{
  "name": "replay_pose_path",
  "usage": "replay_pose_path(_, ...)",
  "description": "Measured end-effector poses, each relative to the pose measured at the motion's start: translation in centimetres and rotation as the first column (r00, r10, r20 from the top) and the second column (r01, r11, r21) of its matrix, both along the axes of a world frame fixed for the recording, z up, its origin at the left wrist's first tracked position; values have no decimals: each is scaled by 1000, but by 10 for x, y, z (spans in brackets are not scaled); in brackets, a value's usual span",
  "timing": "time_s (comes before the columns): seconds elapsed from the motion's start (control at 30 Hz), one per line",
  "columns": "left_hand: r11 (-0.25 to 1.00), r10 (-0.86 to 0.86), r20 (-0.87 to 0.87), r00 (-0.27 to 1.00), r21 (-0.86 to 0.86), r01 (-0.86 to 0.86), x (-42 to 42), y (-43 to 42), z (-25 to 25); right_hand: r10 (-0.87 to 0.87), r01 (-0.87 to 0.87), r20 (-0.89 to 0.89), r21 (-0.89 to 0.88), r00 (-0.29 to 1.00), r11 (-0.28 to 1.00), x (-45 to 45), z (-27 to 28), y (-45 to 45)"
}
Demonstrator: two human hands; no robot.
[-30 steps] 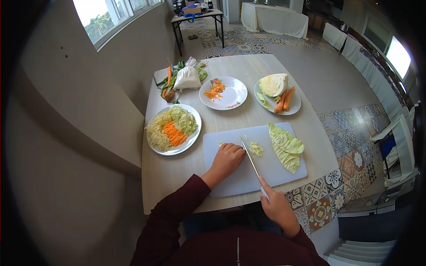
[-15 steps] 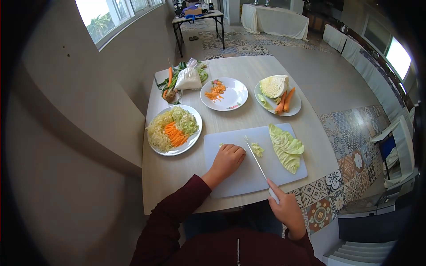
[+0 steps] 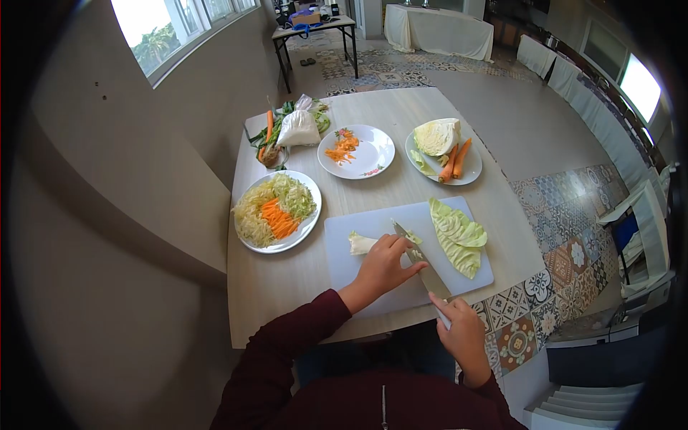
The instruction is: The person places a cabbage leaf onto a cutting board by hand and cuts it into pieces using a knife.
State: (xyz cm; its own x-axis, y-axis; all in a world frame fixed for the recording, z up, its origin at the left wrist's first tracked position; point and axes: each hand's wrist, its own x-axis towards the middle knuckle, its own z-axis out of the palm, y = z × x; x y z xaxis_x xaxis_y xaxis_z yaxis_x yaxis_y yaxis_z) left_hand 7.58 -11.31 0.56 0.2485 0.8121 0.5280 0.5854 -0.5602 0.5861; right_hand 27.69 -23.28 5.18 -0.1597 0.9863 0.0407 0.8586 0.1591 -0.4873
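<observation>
My right hand (image 3: 464, 333) is closed around the handle of a kitchen knife (image 3: 434, 282), whose blade points away from me and to the left over the white cutting board (image 3: 387, 304). My left hand (image 3: 387, 266) lies across the front part of the blade, fingers bent against it and thumb stretched out to the right. Left of those fingers, a pale rolled piece of cabbage (image 3: 360, 244) rests on the board. A few cabbage shreds (image 3: 413, 236) show beyond the blade, partly hidden by it. On the board's right side is a loose cabbage leaf (image 3: 458, 238).
Left of the board stands a plate (image 3: 314, 218) of shredded cabbage and carrot. Behind are a plate (image 3: 376, 147) with carrot bits and a plate (image 3: 469, 177) holding cut cabbage and carrots. Vegetables and a white-filled plastic bag (image 3: 299, 129) sit at the back left.
My left hand has lifted off the rolled cabbage and moved right onto the knife blade, uncovering the roll. The blade has turned to show its broad side.
</observation>
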Motion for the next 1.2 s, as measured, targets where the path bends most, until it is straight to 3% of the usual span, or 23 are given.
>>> replay_pose_path(0.27,991,-36,44,998,-125,41,2,22,-20,32,-31,21,-4,999,999,9,3,-6)
replay_pose_path(0.43,996,-18,17,1000,-89,20,-7,37,-22,49,-49,-2,22,999,999,20,15,-12)
replay_pose_path(0.57,998,-24,-49,998,-65,21,-8,43,-22,67,-67,3,-61,998,996,37,36,-20)
replay_pose_path(0.77,978,45,114,992,-206,-20,-23,37,-4,65,-82,-156,-106,986,991,68,49,-24)
replay_pose_path(0.8,970,58,91,994,-241,-34,-30,37,-2,57,-78,-186,-105,981,991,71,49,-24)
replay_pose_path(0.9,990,87,-148,985,-97,-102,-53,34,-7,37,-77,-221,-175,975,981,69,56,-22)
replay_pose_path(1.03,990,75,-173,982,-106,-94,-57,23,-11,102,-154,-317,-141,943,978,61,48,-17)
replay_pose_path(1.07,980,56,-190,980,-175,-90,-57,18,-7,80,-140,-293,-192,953,971,58,50,-16)
replay_pose_path(1.13,993,31,-171,985,-108,-50,-58,15,-12,41,-112,-241,-290,970,950,52,55,-14)
replay_pose_path(1.2,998,23,-161,987,-57,-32,-59,13,-20,57,-128,-280,-242,958,962,50,46,-12)
